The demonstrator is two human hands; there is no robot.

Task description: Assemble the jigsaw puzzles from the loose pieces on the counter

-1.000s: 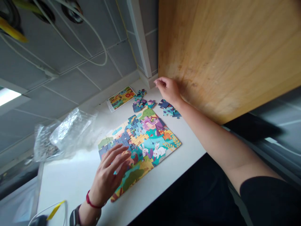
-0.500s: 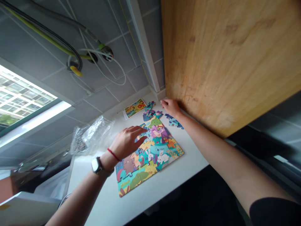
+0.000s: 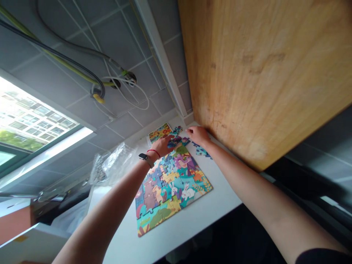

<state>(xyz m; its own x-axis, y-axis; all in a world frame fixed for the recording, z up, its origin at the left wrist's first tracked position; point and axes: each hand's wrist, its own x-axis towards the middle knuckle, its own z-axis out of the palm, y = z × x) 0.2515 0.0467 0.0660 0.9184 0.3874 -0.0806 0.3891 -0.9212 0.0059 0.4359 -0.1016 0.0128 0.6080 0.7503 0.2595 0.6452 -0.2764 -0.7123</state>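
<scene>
A partly joined animal jigsaw puzzle (image 3: 172, 187) lies flat on the white table (image 3: 220, 187). My left hand (image 3: 162, 146), with a watch and a red string on the wrist, is over the puzzle's far edge, beside loose pieces (image 3: 178, 141); whether its fingertips hold one is too small to tell. To the right, my right hand (image 3: 198, 135) rests near the wooden panel with its fingers curled; what they hold, if anything, is hidden. More loose pieces (image 3: 201, 150) lie just below it. A picture card (image 3: 158, 132) sits behind my left hand.
Crumpled clear plastic bags (image 3: 114, 163) lie at the table's left. A large wooden panel (image 3: 261, 80) stands along the right side. Cables (image 3: 101, 91) hang from the tiled wall, and a window (image 3: 35, 121) is at the left.
My left hand has moved away from me, from above the middle of the puzzle to the loose pieces near the card. My right hand stays by the panel. The camera view has shifted slightly.
</scene>
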